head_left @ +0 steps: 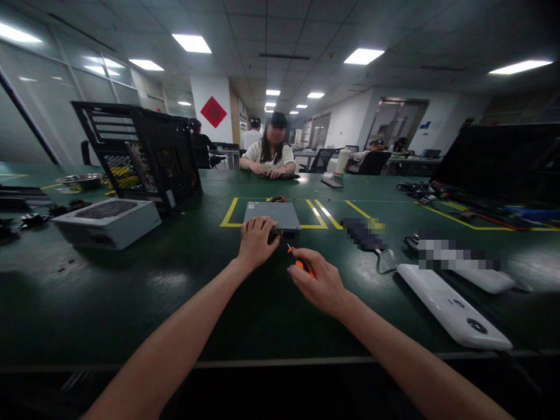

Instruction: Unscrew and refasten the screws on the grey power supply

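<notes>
A flat grey computer power supply point(273, 214) lies in the middle of the green table. My left hand point(258, 240) rests over its near left corner, with fingers on the top and the thumb by the front face, holding it. In my right hand point(318, 279) is an orange and black screwdriver point(305, 267), gripped by the handle. Its thin shaft points up and left toward the front face of the power supply; the tip appears a little short of it. Behind the power supply, a few coloured wires point(277, 199) show.
At left stand a black computer case point(144, 151) and a larger power supply point(109, 221), with a metal bowl point(81, 181) behind. White devices point(450, 303) and a blurred phone-like object point(363, 234) lie at right. A dark monitor point(503, 157) stands farther right. Across the table sits a person point(275, 149).
</notes>
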Demonstrator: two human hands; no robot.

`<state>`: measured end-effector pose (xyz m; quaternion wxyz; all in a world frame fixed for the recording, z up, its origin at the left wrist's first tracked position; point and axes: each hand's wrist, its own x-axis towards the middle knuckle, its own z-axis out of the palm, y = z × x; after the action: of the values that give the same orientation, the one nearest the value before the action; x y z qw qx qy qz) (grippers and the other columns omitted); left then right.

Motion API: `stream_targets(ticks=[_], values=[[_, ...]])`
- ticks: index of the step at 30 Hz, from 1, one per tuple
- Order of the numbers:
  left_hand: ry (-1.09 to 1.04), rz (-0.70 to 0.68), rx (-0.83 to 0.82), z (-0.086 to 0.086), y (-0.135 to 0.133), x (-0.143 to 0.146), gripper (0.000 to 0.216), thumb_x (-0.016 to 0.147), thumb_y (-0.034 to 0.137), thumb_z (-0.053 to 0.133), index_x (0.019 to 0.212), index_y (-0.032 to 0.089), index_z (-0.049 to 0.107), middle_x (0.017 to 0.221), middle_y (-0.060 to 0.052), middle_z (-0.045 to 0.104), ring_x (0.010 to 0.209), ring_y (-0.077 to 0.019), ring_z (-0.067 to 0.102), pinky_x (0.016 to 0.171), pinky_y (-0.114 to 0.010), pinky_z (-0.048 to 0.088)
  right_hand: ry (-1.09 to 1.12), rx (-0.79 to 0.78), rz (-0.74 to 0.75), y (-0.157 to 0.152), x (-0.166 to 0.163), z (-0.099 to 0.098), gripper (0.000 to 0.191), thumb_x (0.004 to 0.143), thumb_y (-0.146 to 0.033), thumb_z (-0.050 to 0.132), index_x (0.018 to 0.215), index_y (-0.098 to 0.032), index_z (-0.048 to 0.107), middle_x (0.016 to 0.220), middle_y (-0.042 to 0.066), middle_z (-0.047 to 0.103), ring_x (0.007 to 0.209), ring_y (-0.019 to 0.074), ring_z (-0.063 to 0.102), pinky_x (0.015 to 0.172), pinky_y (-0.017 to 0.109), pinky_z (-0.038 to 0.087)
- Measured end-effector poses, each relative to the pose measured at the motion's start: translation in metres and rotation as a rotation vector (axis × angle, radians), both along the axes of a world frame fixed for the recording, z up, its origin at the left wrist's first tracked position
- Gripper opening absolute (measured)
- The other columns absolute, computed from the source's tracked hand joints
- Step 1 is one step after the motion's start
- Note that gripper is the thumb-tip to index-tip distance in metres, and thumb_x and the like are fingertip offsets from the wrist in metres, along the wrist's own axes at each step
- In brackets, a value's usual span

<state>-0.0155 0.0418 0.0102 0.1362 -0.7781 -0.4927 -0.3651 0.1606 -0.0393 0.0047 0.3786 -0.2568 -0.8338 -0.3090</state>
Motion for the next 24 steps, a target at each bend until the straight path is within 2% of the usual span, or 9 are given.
stream_targets(ticks=[2, 4, 6, 9, 17, 24], values=[[-0.001, -0.004, -0.003, 0.0006, -0.0006, -0.0002, 0.028, 0.080, 0.032, 0.054, 0.107, 0.024, 0.053, 0.118, -0.006, 0.052, 0.112, -0.0241, 0.041, 0.092, -0.040, 0.028, 0.020, -0.001, 0.031, 0.0004, 0.0009, -0.0006, 0.027, 0.079, -0.009, 0.047, 0.104, -0.020, 0.046, 0.113, 0.013, 0.045, 0.102, 0.0203, 0.052, 0.069, 0.029, 0.054], [-0.002, -0.008, -0.006, 0.0012, -0.0010, -0.0005, 0.029, 0.079, 0.032, 0.054, 0.107, 0.023, 0.053, 0.117, -0.006, 0.052, 0.111, -0.0242, 0.042, 0.092, -0.040, 0.028, 0.049, -0.030, 0.076, 0.0009, 0.0018, -0.0008, 0.029, 0.079, -0.008, 0.046, 0.105, -0.019, 0.044, 0.116, 0.015, 0.044, 0.107, 0.0216, 0.050, 0.074, 0.032, 0.054], [-0.004, -0.011, -0.007, 0.0014, -0.0012, -0.0006, 0.030, 0.079, 0.032, 0.055, 0.107, 0.023, 0.053, 0.118, -0.006, 0.052, 0.111, -0.0244, 0.042, 0.092, -0.040, 0.028, 0.066, -0.038, 0.075, 0.0011, 0.0023, -0.0007, 0.029, 0.078, -0.008, 0.047, 0.104, -0.019, 0.045, 0.112, 0.013, 0.046, 0.106, 0.0214, 0.051, 0.077, 0.034, 0.053], [-0.010, -0.006, -0.009, 0.0012, -0.0010, -0.0001, 0.030, 0.079, 0.032, 0.055, 0.108, 0.023, 0.053, 0.118, -0.007, 0.051, 0.112, -0.0248, 0.041, 0.093, -0.040, 0.028, 0.046, -0.010, 0.054, 0.0009, 0.0020, 0.0002, 0.026, 0.078, -0.007, 0.049, 0.101, -0.020, 0.047, 0.105, 0.011, 0.050, 0.099, 0.0194, 0.054, 0.072, 0.030, 0.054], [-0.021, 0.008, -0.001, 0.0006, -0.0004, 0.0017, 0.029, 0.078, 0.032, 0.055, 0.106, 0.024, 0.053, 0.116, -0.006, 0.052, 0.109, -0.0250, 0.043, 0.091, -0.040, 0.028, 0.000, 0.000, 0.141, -0.0004, -0.0003, 0.0022, 0.023, 0.077, -0.006, 0.049, 0.097, -0.015, 0.047, 0.102, 0.013, 0.053, 0.101, 0.0201, 0.056, 0.079, 0.032, 0.054], [-0.022, 0.001, -0.008, 0.0005, -0.0002, 0.0022, 0.029, 0.078, 0.030, 0.056, 0.106, 0.024, 0.053, 0.115, -0.006, 0.052, 0.110, -0.0247, 0.043, 0.092, -0.041, 0.029, 0.023, 0.027, 0.139, -0.0015, 0.0013, 0.0015, 0.024, 0.076, -0.006, 0.048, 0.097, -0.018, 0.047, 0.098, 0.010, 0.056, 0.100, 0.0187, 0.058, 0.079, 0.032, 0.055]])
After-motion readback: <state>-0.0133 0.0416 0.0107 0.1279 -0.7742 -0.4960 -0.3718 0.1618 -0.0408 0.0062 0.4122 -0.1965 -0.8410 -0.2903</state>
